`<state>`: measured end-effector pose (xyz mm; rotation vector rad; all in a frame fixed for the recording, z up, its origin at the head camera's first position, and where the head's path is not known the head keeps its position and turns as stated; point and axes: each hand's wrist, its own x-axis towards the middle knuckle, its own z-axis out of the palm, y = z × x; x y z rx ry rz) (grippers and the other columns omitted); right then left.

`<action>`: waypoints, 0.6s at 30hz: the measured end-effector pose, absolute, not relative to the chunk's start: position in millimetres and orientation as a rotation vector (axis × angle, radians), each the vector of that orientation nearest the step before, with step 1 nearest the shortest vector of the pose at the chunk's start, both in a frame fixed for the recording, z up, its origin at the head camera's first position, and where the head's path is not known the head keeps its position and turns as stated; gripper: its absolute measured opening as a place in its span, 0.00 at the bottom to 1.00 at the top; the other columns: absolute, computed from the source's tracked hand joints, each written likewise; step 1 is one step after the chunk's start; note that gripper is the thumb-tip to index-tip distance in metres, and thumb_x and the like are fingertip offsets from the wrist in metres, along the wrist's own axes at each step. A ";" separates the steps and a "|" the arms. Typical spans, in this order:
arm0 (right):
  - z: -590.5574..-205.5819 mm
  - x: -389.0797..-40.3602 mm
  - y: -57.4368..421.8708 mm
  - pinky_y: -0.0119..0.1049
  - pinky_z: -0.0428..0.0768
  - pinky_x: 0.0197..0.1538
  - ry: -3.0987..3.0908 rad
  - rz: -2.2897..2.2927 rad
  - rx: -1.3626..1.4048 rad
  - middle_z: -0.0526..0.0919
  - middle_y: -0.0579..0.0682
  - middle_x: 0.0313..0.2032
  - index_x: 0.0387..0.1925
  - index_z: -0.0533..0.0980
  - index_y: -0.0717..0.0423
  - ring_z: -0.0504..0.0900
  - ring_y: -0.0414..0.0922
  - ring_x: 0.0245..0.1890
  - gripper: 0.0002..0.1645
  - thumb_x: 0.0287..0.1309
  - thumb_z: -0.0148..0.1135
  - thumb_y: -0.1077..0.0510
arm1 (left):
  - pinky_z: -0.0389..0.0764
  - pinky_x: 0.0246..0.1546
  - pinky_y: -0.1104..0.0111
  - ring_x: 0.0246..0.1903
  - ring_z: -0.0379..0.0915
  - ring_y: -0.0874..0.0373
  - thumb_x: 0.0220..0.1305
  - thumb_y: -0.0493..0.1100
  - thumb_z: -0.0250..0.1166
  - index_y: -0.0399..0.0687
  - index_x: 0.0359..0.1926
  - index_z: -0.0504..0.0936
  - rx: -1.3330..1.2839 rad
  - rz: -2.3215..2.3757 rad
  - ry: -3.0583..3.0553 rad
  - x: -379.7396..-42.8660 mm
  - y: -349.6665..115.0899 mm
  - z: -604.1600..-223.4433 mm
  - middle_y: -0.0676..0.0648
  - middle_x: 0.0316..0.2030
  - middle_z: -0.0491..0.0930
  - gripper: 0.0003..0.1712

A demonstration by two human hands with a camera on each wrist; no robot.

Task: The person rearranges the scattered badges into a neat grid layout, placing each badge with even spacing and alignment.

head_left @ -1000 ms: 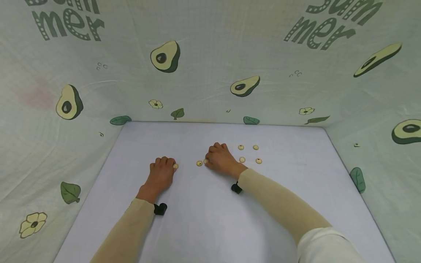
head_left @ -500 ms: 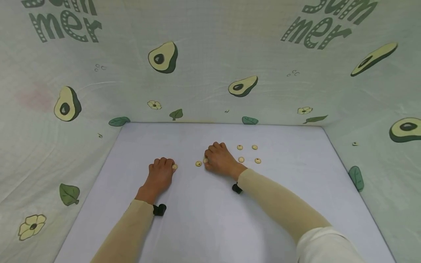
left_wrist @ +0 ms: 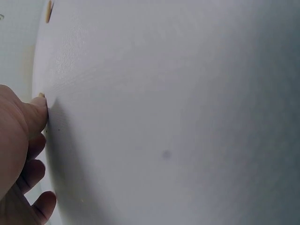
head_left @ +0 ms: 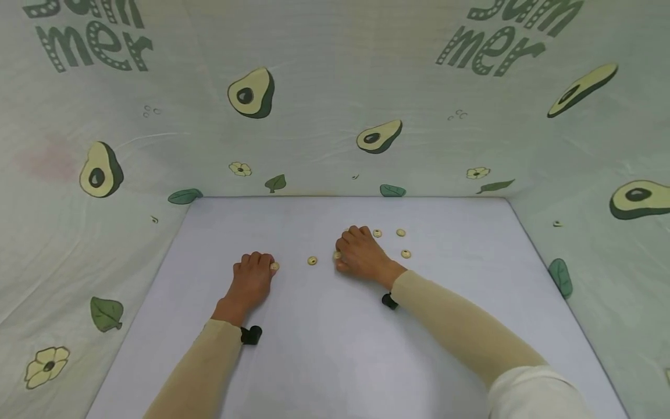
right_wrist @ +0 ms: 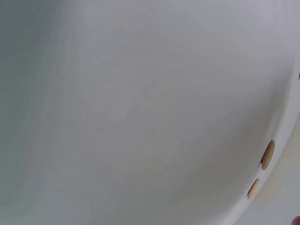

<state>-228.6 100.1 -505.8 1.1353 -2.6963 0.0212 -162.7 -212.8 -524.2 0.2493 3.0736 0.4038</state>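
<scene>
In the head view, my left hand (head_left: 252, 282) is at the left of the white table and pinches a small round pale-wood disc (head_left: 274, 266). In the left wrist view the edge of this disc (left_wrist: 41, 95) peeps out past my thumb. My right hand (head_left: 362, 254) is right of the middle, with curled fingers holding a second pale disc (head_left: 337, 255) at its left side. Between the two hands a disc with a dark centre (head_left: 312, 261) lies by itself. The right wrist view catches only a fingertip (right_wrist: 296, 220) of that hand.
Right of my right hand lie three more discs: a near one (head_left: 406, 254) and two farther back, a left one (head_left: 377, 233) and a right one (head_left: 401, 232). Behind the table (head_left: 324, 361) hangs an avocado-print cloth (head_left: 314, 134), which also runs along both sides.
My right hand, disc in its fingers, has moved to the right, away from the lone disc. It now covers one of the discs on the right. My left hand keeps its hold.
</scene>
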 end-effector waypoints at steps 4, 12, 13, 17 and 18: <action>-505.4 -226.0 110.6 0.49 0.71 0.55 -2.710 0.029 1.111 0.82 0.49 0.41 0.43 0.83 0.54 0.73 0.50 0.45 0.15 0.66 0.66 0.47 | 0.70 0.54 0.41 0.53 0.68 0.39 0.81 0.44 0.59 0.40 0.57 0.76 0.232 0.394 3.066 -162.6 -212.8 -523.8 0.37 0.51 0.76 0.14; -507.4 -219.0 131.7 0.48 0.70 0.55 -2.735 0.019 1.059 0.81 0.48 0.40 0.46 0.83 0.53 0.71 0.48 0.44 0.16 0.66 0.65 0.46 | 0.70 0.53 0.42 0.52 0.68 0.39 0.81 0.44 0.59 0.40 0.56 0.76 0.237 0.412 3.060 -162.7 -212.7 -523.6 0.37 0.50 0.76 0.13; -507.3 -218.0 134.4 0.48 0.70 0.56 -2.738 0.027 1.055 0.81 0.48 0.40 0.46 0.83 0.53 0.71 0.48 0.44 0.16 0.66 0.65 0.47 | 0.70 0.53 0.42 0.52 0.68 0.39 0.81 0.44 0.59 0.40 0.56 0.76 0.235 0.415 3.057 -162.8 -212.7 -523.5 0.37 0.51 0.76 0.13; -505.6 -213.4 146.1 0.49 0.70 0.56 -2.741 0.068 1.049 0.81 0.48 0.40 0.44 0.84 0.53 0.71 0.49 0.44 0.15 0.66 0.66 0.47 | 0.69 0.54 0.41 0.53 0.68 0.38 0.80 0.44 0.60 0.40 0.56 0.76 0.224 0.429 3.054 -162.8 -211.9 -522.4 0.37 0.51 0.76 0.13; -505.7 -212.2 149.6 0.49 0.70 0.56 -2.740 0.076 1.046 0.81 0.48 0.40 0.44 0.84 0.53 0.71 0.49 0.45 0.14 0.66 0.66 0.48 | 0.69 0.54 0.41 0.53 0.68 0.38 0.80 0.43 0.60 0.40 0.56 0.76 0.228 0.434 3.058 -162.7 -211.5 -522.2 0.37 0.51 0.77 0.13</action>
